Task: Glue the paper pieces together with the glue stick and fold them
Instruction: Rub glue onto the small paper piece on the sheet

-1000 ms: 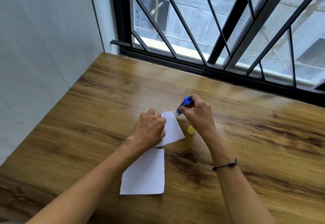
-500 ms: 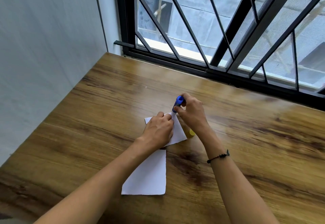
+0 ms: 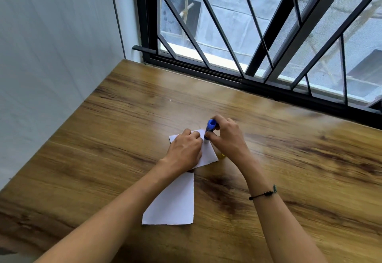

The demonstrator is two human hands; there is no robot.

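- Left hand (image 3: 185, 152): lying palm-down on the upper paper piece (image 3: 208, 153), fingers held together and curled, pinning the sheet to the wooden table (image 3: 115, 138).
- Right hand (image 3: 227, 138): gripping the blue glue stick (image 3: 209, 128) between thumb and fingertips; the stick is standing nearly upright, its lower end meeting the far edge of the upper paper piece, just beside the left fingertips.
- Upper paper piece: white, lying slightly rotated near the table's centre, with its corners showing at 10 o'clock and 4 o'clock of the left hand; the rest is hidden beneath that hand.
- Lower paper piece (image 3: 175, 202): white, lying flat at 6 o'clock of the upper piece, partly crossed by the left forearm; whether the two sheets are touching cannot be told.
- Yellow cap (image 3: 222, 156): peeking out at 3 o'clock of the upper piece, under the right wrist; mostly hidden.
- Black bracelet (image 3: 262, 194): circling the right forearm.
- Window grille (image 3: 227, 35): black bars running along the table's 12 o'clock edge; a pale wall (image 3: 51, 56) is bordering the table at 9 o'clock.
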